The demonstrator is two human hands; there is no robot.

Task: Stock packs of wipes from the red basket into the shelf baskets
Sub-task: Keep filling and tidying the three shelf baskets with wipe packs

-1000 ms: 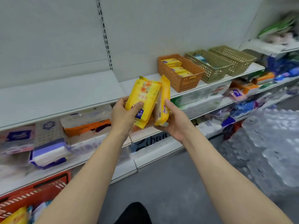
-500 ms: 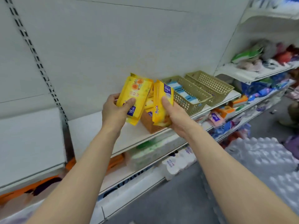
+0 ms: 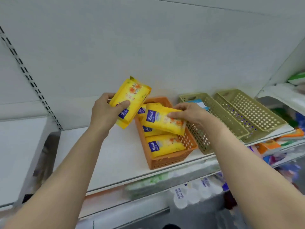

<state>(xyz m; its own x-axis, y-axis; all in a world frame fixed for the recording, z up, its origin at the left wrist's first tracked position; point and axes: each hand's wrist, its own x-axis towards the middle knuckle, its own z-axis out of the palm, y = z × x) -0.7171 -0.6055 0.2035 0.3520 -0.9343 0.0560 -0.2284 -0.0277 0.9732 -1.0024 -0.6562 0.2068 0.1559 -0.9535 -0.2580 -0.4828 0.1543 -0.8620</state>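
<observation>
The right hand (image 3: 189,115) now holds its yellow pack of wipes (image 3: 163,120) flat and low over the orange basket (image 3: 171,160), fingers curled over the far edge and thumb clamped on the near one; half a second ago that same pack stood on edge, clear of the basket, in front of the shelf. Directly under this grip lie at least two more yellow packs already in the basket, the nearest one (image 3: 165,147) flat at the front end, so the pack in hand looks set to land on top of the row or in the space behind it. The left hand (image 3: 105,113) grips a second yellow pack (image 3: 129,100), thumb across its face and fingers behind, tilted and held up just to the left of the basket and outside it, much as it was a moment earlier. Its grip is tight on the pack, not loose. To the right of the right-hand grip, touching the orange basket's side, stand two olive baskets (image 3: 231,116) on the same white shelf (image 3: 115,156); the nearer one holds something pale blue, too hidden to name. The red basket is out of view now. By my reading, the first pack is about to be let go, and the left-hand pack follows, probably into the same basket.
</observation>
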